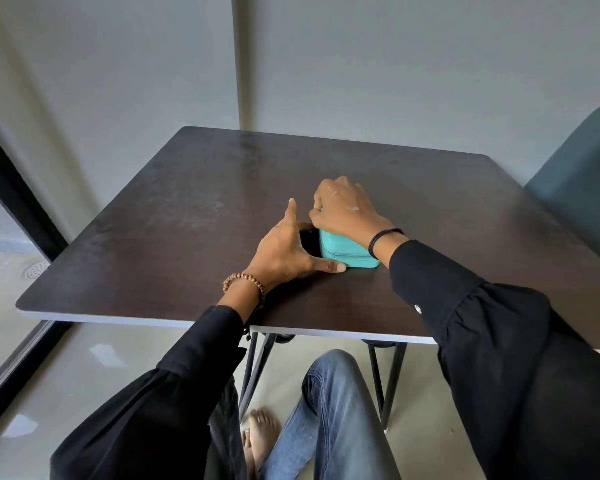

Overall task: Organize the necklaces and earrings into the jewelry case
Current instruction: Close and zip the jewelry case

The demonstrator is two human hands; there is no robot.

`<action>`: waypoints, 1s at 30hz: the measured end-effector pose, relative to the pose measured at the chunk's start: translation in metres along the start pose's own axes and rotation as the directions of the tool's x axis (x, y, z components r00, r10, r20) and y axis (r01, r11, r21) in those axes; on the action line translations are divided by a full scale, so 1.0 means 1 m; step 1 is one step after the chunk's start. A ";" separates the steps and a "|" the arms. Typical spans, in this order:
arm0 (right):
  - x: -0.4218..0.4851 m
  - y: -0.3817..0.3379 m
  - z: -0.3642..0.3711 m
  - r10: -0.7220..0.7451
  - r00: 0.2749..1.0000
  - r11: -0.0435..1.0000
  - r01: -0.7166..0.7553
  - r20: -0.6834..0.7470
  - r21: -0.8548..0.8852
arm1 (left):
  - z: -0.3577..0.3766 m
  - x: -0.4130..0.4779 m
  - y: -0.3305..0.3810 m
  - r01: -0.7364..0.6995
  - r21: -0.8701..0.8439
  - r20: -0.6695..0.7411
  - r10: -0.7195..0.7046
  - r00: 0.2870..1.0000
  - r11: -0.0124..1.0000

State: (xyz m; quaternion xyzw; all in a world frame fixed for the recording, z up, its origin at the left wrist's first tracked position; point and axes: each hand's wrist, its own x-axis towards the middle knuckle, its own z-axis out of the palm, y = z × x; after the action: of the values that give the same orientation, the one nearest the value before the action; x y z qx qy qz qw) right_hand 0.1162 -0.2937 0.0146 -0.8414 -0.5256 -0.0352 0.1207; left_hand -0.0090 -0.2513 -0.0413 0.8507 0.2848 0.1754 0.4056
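Opening step, looks like: jewelry case [347, 252] is braced by the spread left hand [281, 251], gripped by the right hand [343, 206]; unzipping needed next.

Case [343, 252] on table [187, 188], L hand [284, 251] left, R hand [347, 209] atop.

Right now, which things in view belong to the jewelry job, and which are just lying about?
Job: teal jewelry case; left hand touching its side; right hand gripping its top.
Not the job: table; chair; worn beaded bracelet.
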 end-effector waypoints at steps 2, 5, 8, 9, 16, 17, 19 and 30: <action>-0.001 -0.002 -0.002 -0.053 0.999 0.997 0.053 0.004 -0.048 | 0.000 -0.001 0.002 0.009 0.002 -0.002 -0.009 1.000 1.000; -0.003 -0.004 -0.005 -0.091 0.996 0.993 0.091 0.008 -0.080 | -0.001 -0.003 0.004 0.019 -0.003 -0.001 -0.019 1.000 1.000; -0.007 -0.006 -0.007 -0.087 0.996 0.993 0.087 0.005 -0.084 | -0.002 -0.004 0.006 0.026 -0.007 0.002 -0.026 1.000 1.000; -0.008 -0.007 -0.007 -0.095 0.995 0.992 0.095 0.004 -0.088 | -0.002 -0.004 0.006 0.027 -0.006 0.003 -0.027 1.000 1.000; -0.016 -0.013 -0.014 -0.171 0.984 0.977 0.176 0.055 -0.116 | -0.003 -0.007 0.009 0.027 -0.003 0.004 -0.027 1.000 1.000; -0.016 -0.015 -0.015 -0.177 0.983 0.975 0.183 0.058 -0.130 | -0.003 -0.007 0.008 0.028 -0.003 0.004 -0.028 1.000 1.000; -0.018 -0.018 -0.014 -0.195 0.979 0.966 0.202 0.055 -0.162 | -0.003 -0.005 0.008 0.026 -0.003 0.006 -0.026 1.000 1.000; -0.059 -0.015 -0.010 -0.303 0.952 0.931 0.304 0.037 -0.200 | -0.003 -0.004 0.000 -0.055 0.042 -0.020 0.055 0.998 0.998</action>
State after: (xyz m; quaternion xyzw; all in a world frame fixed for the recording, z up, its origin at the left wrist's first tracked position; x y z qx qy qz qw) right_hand 0.0772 -0.3410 0.0159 -0.7582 -0.6430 -0.1047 0.0258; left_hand -0.0137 -0.2518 -0.0398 0.8644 0.2690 0.1896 0.3801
